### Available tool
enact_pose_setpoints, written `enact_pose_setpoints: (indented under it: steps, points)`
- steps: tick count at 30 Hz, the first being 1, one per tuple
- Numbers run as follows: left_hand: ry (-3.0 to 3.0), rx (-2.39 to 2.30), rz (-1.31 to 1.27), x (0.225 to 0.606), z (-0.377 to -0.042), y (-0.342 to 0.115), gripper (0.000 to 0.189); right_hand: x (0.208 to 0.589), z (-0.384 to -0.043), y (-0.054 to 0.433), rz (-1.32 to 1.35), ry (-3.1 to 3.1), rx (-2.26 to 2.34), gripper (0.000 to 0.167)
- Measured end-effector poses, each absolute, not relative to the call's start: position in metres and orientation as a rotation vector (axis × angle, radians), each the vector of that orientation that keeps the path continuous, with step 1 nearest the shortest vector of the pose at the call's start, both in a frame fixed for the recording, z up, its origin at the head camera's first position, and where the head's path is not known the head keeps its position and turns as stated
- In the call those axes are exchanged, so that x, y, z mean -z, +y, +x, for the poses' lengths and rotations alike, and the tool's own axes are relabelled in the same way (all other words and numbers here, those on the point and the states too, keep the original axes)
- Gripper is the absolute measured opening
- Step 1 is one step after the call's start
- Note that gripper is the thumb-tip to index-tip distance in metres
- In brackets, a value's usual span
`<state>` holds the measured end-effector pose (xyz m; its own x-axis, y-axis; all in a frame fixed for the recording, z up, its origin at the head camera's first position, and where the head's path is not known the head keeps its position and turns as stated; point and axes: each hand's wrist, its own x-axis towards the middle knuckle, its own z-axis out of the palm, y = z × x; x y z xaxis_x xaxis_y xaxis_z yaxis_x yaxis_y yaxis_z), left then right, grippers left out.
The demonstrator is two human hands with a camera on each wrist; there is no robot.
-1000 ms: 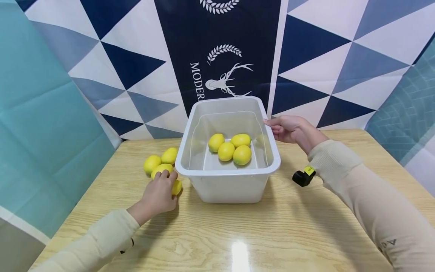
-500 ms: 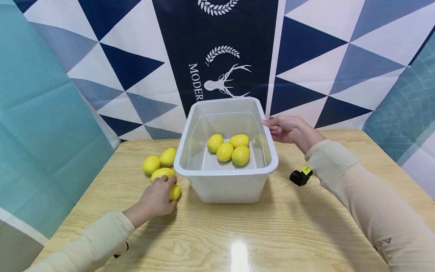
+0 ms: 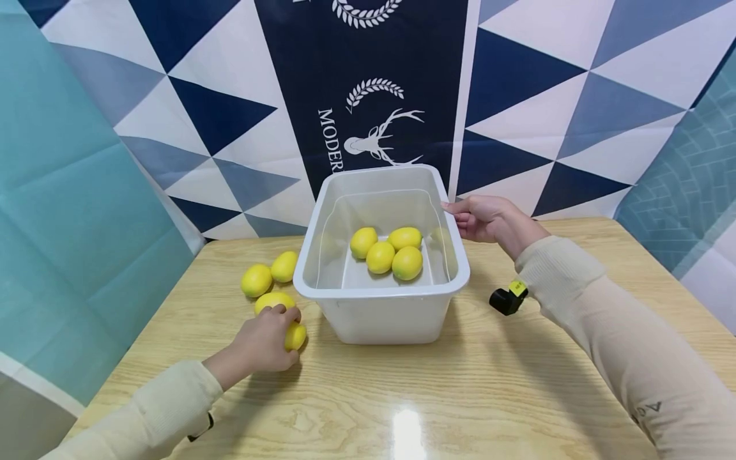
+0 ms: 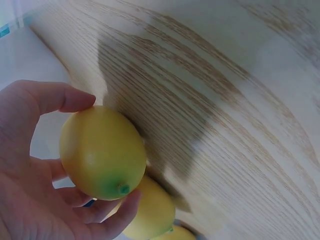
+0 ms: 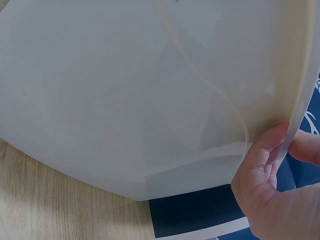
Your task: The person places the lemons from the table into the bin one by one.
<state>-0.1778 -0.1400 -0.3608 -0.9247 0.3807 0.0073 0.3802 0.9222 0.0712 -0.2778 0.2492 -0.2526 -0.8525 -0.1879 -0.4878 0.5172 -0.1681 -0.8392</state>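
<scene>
My left hand (image 3: 261, 340) grips a yellow lemon (image 4: 102, 152), thumb on one side and fingers curled round the other, left of the bin. Just behind it lies another lemon (image 3: 275, 301), and two more, one of them a rounder lemon (image 3: 256, 280), sit farther back. My right hand (image 3: 485, 217) pinches the right rim of a white plastic bin (image 3: 382, 294); in the right wrist view, the thumb (image 5: 305, 147) and fingers are on opposite sides of the rim. Several lemons (image 3: 381, 257) are grouped on the bin's floor.
The bin stands on a wooden table (image 3: 345, 396), near a patterned cloth backdrop (image 3: 230, 115) at the table's far edge. A teal cloth (image 3: 86, 211) hangs on the left. A small black device (image 3: 507, 300) sits at the right wrist.
My left hand has shifted slightly toward the person with the lemon, away from the lemon behind it. My right hand keeps its hold on the bin rim.
</scene>
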Motion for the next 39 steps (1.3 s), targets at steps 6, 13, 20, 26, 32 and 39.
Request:
enact_pose_setpoints:
  steps: [6, 13, 20, 26, 32, 39]
  points:
    - [3.048, -0.110, 0.605, 0.357, -0.172, -0.140, 0.049, 0.254, -0.278, 0.249, 0.370, 1.647, 2.063, 0.012]
    - [3.030, -0.078, 0.612, 0.350, -0.168, -0.140, 0.059, 0.254, -0.278, 0.251, 0.369, 1.647, 2.067, 0.013]
    - [3.037, 0.032, 0.667, 0.343, -0.164, -0.140, 0.049, 0.253, -0.278, 0.250, 0.390, 1.649, 2.075, 0.015]
    - [3.052, 0.140, 0.727, 0.340, -0.163, -0.139, 0.050, 0.254, -0.277, 0.249, 0.382, 1.666, 2.069, 0.015]
    - [3.083, 0.184, 0.780, 0.334, -0.164, -0.138, 0.049, 0.253, -0.278, 0.249, 0.382, 1.665, 2.068, 0.015]
    - [3.117, 0.200, 0.814, 0.327, -0.165, -0.139, 0.047, 0.252, -0.276, 0.250, 0.387, 1.634, 2.074, 0.013]
